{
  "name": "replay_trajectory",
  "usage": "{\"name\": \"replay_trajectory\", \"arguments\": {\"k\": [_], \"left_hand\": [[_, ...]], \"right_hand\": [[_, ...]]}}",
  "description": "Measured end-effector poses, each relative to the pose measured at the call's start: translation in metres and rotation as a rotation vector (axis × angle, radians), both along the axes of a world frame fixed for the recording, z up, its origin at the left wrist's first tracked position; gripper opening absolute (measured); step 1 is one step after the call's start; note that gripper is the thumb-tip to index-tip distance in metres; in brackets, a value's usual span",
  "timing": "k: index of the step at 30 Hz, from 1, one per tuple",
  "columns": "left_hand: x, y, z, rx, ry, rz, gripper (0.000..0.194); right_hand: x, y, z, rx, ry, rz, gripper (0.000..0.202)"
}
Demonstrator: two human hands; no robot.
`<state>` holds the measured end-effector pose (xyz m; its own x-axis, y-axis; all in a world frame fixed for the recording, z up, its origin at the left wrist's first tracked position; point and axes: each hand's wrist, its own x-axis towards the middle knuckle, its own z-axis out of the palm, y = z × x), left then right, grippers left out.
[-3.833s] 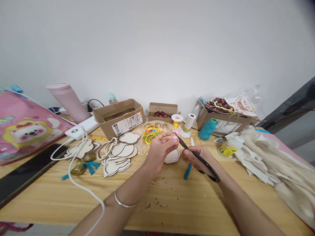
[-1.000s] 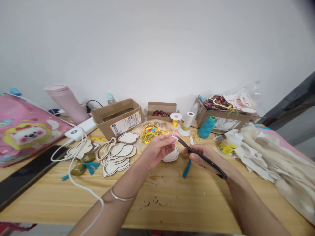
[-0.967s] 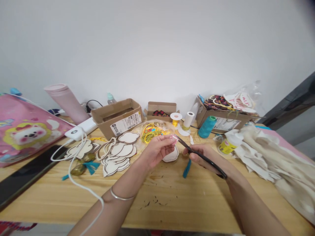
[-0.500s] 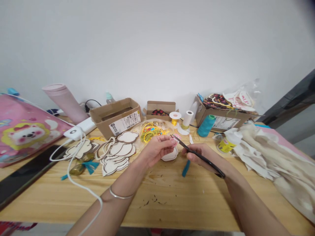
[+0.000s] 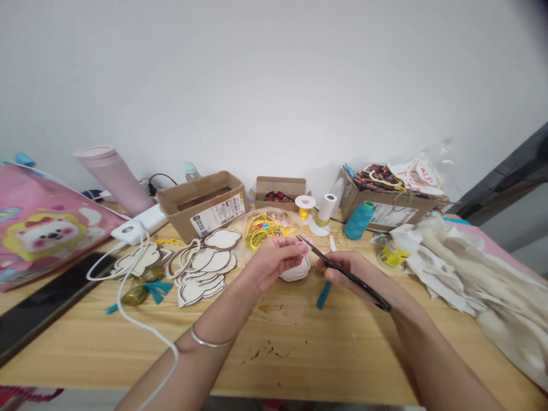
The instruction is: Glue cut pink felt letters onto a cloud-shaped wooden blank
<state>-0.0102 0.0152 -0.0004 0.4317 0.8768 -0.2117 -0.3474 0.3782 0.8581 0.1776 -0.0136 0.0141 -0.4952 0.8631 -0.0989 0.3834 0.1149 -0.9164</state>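
Observation:
My right hand (image 5: 349, 273) is closed round black scissors (image 5: 357, 279), whose blades point up and left toward the fingertips of my left hand (image 5: 276, 260). Those left fingers are pinched together on something small and pinkish that I cannot make out. Just below and behind the fingertips, a white cloud-shaped piece (image 5: 296, 269) lies on the table, partly hidden by the hand. A teal tassel (image 5: 324, 295) hangs or lies beneath my right hand; its upper end is hidden.
White cut-out shapes (image 5: 201, 282) and an open cardboard box (image 5: 201, 202) are on the left. Behind the hands are yellow cords (image 5: 263, 231) and a teal thread cone (image 5: 359, 220). A glue bottle (image 5: 394, 253) and cream cloth (image 5: 483, 274) are right. A white cable (image 5: 148, 328) crosses my left forearm.

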Motion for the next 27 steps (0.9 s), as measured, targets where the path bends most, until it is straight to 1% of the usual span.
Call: {"name": "replay_trajectory", "arguments": {"k": [4, 15, 21, 27], "left_hand": [[-0.0002, -0.0002, 0.0004, -0.001, -0.001, 0.013, 0.016], [0.0002, 0.0004, -0.0008, -0.005, 0.01, 0.023, 0.019], [0.0001, -0.0002, 0.0008, -0.015, 0.001, 0.023, 0.017], [0.0002, -0.0004, 0.0011, -0.008, 0.001, 0.011, 0.016]], "right_hand": [[-0.0007, -0.0002, 0.0007, 0.001, -0.002, 0.005, 0.059], [0.0014, -0.0008, 0.0013, 0.021, 0.021, 0.054, 0.068], [0.0005, -0.0003, 0.0028, 0.032, 0.016, 0.048, 0.068], [0.0014, 0.0006, -0.0012, 0.034, -0.001, 0.015, 0.063]]}}
